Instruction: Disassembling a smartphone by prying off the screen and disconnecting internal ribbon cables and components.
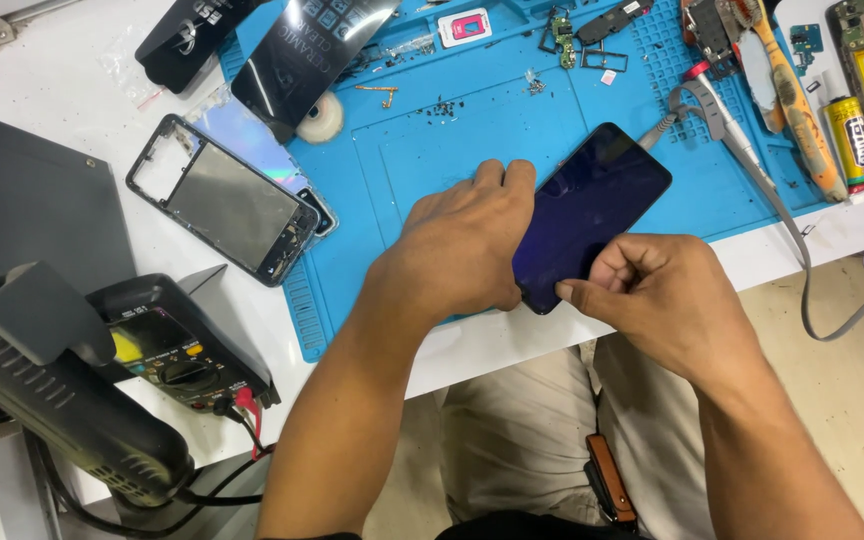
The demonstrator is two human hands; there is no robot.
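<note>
Fingers of right hand [667, 300] pinch near corner of dark glossy rectangular phone [592, 215]; left hand [462, 245] fingers clamp its left edge. Phone lies tilted on blue silicone repair mat [422, 150], white worktop [62, 80]. Beyond: grey metal tweezers [722, 125].

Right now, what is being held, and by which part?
The dark phone: left hand presses its left edge, right hand pinches its near bottom corner.

Dark-screened phone [592, 205] lies tilted on blue mat [432, 150].
</note>
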